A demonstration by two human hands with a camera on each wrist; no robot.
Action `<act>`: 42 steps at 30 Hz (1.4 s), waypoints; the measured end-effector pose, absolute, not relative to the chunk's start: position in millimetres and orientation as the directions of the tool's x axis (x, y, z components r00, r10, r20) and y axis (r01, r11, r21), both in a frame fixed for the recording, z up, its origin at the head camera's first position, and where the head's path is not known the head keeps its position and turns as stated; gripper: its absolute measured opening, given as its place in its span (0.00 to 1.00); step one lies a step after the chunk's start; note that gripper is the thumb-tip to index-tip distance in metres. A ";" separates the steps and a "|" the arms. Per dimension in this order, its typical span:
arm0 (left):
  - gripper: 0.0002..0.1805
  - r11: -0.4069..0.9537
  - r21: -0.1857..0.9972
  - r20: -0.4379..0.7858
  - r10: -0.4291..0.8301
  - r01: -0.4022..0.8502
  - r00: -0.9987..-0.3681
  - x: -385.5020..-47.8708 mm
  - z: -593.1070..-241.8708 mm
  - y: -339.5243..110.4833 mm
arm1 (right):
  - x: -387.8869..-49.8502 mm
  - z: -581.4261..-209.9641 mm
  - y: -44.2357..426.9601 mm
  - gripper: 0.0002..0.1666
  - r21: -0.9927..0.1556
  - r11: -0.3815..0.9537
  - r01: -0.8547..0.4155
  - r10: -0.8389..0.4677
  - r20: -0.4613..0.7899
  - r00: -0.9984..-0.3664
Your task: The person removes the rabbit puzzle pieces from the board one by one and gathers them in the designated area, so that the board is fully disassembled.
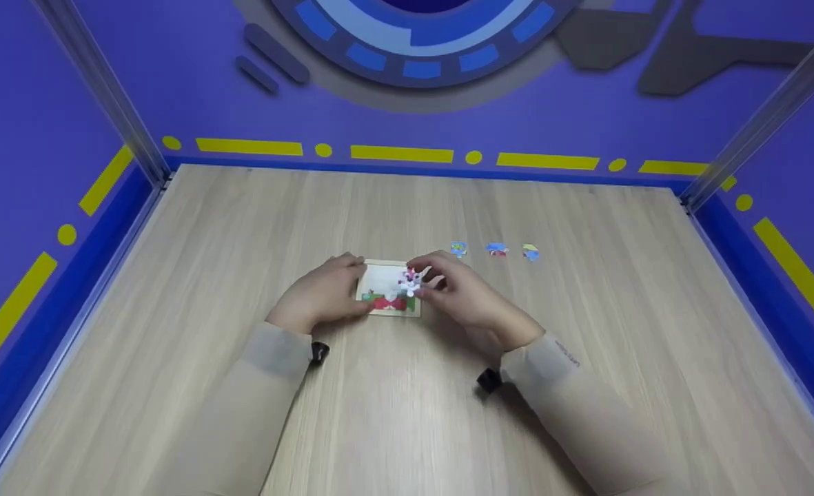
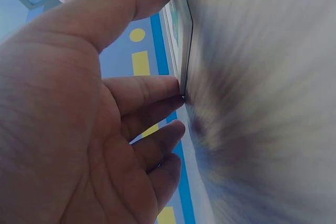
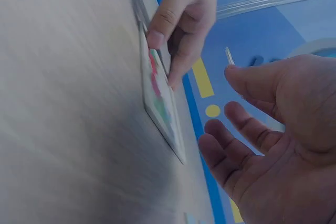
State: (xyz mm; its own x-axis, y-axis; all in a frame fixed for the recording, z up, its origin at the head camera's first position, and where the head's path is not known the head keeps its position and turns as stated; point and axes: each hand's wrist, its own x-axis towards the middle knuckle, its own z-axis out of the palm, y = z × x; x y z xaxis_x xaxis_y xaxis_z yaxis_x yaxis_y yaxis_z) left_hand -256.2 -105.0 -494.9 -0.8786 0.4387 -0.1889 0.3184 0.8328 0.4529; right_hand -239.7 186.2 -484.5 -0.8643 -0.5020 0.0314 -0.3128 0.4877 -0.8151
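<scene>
A small puzzle tray (image 1: 379,277) with a pale frame lies on the table, red and green pieces filling its lower part. My left hand (image 1: 327,289) holds the tray's left side, thumb on the near corner and fingers by the far one; the left wrist view shows the thumb on the tray edge (image 2: 185,35). Pinched in my right hand (image 1: 472,296) is a white and pink puzzle piece (image 1: 410,281), above the tray's right side. From the right wrist, the piece (image 3: 229,56) appears edge-on, raised off the tray (image 3: 157,98).
Three loose puzzle pieces, one blue and green (image 1: 458,249), one blue and red (image 1: 496,249), one yellow and blue (image 1: 531,251), lie in a row right of the tray, farther back. Blue-purple walls (image 1: 407,131) bound the table (image 1: 407,413) at the back and sides.
</scene>
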 end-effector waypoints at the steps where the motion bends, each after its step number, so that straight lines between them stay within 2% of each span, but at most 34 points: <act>1: 0.47 0.832 0.454 -0.188 0.439 0.318 -0.879 -256.4 -495.0 -104.6 | -239.3 -482.0 191.6 0.28 -0.808 0.495 -0.320 -0.494 0.041 -0.869; 7: 0.46 0.828 0.467 -0.193 0.437 0.310 -0.878 -256.4 -493.6 -103.3 | -236.5 -469.6 220.6 0.28 -0.761 0.555 -0.336 -0.409 0.103 -0.907; 13: 0.46 0.832 0.468 -0.195 0.428 0.300 -0.883 -254.3 -491.7 -104.2 | -236.3 -465.1 234.6 0.27 -0.711 0.604 -0.360 -0.379 0.142 -0.915; 29: 0.46 0.829 0.451 -0.175 0.445 0.330 -0.878 -255.6 -492.5 -103.4 | -258.2 -477.5 284.4 0.26 -0.631 0.735 -0.247 -0.309 0.012 -0.951; 42: 0.46 0.835 0.455 -0.196 0.433 0.309 -0.880 -256.5 -492.9 -103.3 | -267.0 -490.5 309.5 0.26 -0.612 0.777 -0.149 -0.272 -0.112 -0.956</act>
